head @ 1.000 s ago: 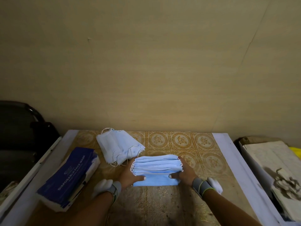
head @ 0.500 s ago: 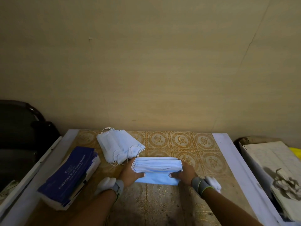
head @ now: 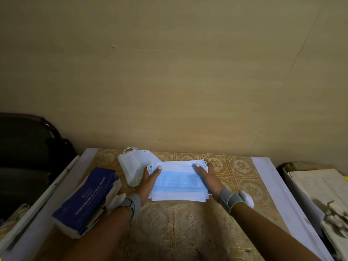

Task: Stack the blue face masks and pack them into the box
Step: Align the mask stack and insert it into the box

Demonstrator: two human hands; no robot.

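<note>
Stack: blue face masks (head: 178,182) lie flat on the desk (head: 243,178), squared into one pile, edges roughly aligned; ear loops show at both short ends.
Left hand (head: 148,178): clamped on the left end of the pile, thumb on top, fingers hidden beneath or beside it.
Right hand (head: 207,178): clamped on the right end, thumb on top.
Second pile (head: 131,166): paler masks, untidy, just behind the left hand, touching or overlapping the stack's far left corner; not yet joined to it.
Box (head: 88,198): dark blue, lies on its side at the desk's left edge, well apart from the stack; whether its end is open I cannot tell.
Done (judged): one pile gathered and trued.
Left (judged): add the second pile, then slide everything into the box. Nothing packed yet, as far as visible.
</note>
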